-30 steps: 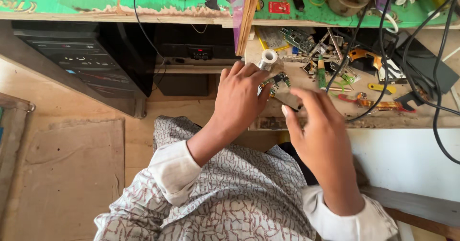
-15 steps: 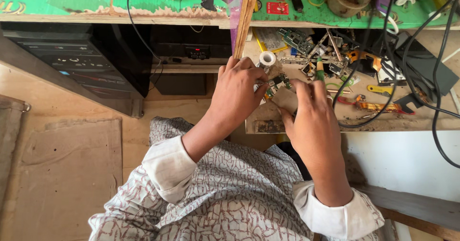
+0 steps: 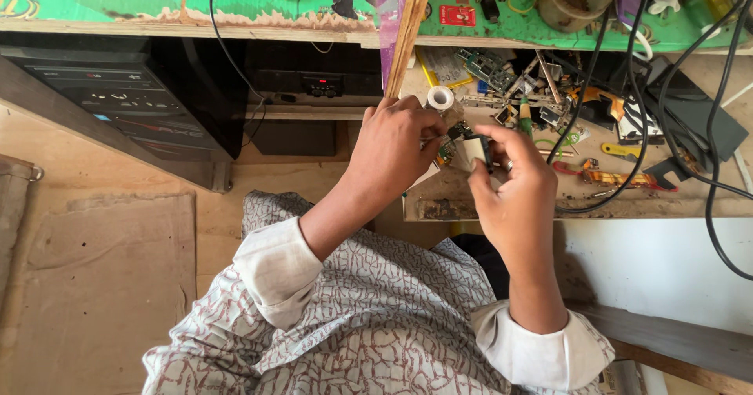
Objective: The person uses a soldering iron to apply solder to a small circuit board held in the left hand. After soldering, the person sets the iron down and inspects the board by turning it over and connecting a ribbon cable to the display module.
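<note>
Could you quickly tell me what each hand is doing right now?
Left hand: closed on a small circuit board.
Right hand: pinching the same board's other end.

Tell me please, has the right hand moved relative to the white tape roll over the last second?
Yes. The right hand has risen toward the white tape roll, closing in on the left hand.

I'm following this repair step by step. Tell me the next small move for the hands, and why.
Probably steady the small circuit board with the left hand and let the right hand ease the small dark part toward it. Both hands pinch these pieces close together above the cluttered drawer, so a slip could drop the part among the loose scraps.
</note>
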